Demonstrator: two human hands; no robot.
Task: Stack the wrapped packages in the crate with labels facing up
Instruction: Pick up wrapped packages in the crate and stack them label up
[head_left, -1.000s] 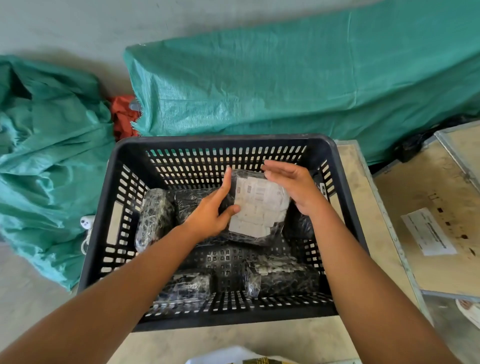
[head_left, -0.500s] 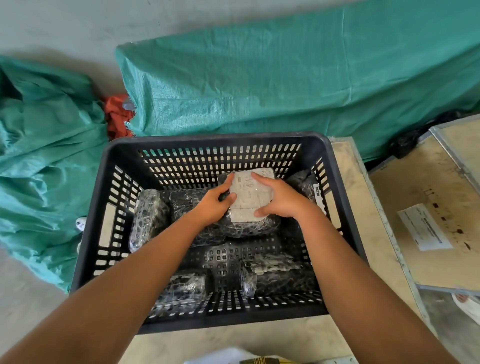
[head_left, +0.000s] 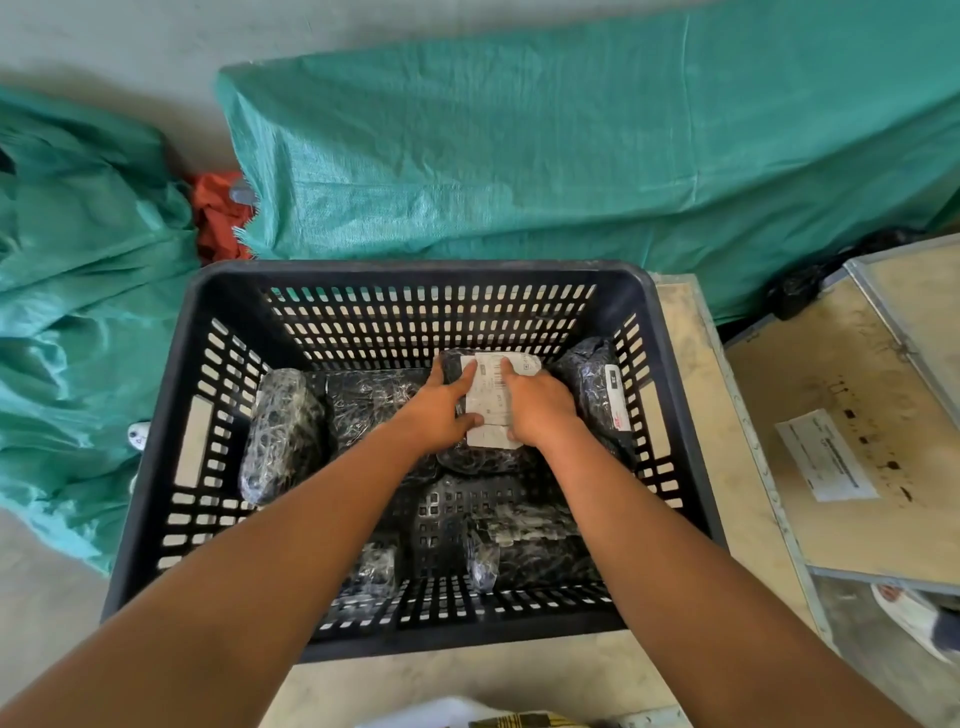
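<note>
A black slotted crate (head_left: 415, 275) sits on a pale wooden surface (head_left: 680, 374), and both hands are down inside it on one wrapped package (head_left: 483, 457). That package lies in the far half of the crate floor, toward one o'clock from the crate's middle, with its white label (head_left: 491, 397) facing up. Its long axis runs from six to twelve o'clock, the far end close to the back wall.

The left hand (head_left: 439, 410) lies flat on the package's left side, fingers spread toward twelve and the thumb resting on the label's near left corner. The right hand (head_left: 537, 405) presses on the right side, fingers laid over the label; neither hand is curled around the package (palms down, pressing rather than gripping).

Just to the right, at three o'clock, another wrapped package (head_left: 597, 384) leans against the crate's right wall with a label strip showing on its side. At nine o'clock a dark package (head_left: 371, 410) lies beside the held one, and further left a rounded one (head_left: 278, 436) stands near the left wall, long axis also six to twelve. Two more lie along the near wall at six o'clock (head_left: 530, 551) and seven o'clock (head_left: 371, 571).

Green tarpaulin (head_left: 571, 145) covers the ground beyond the crate.
</note>
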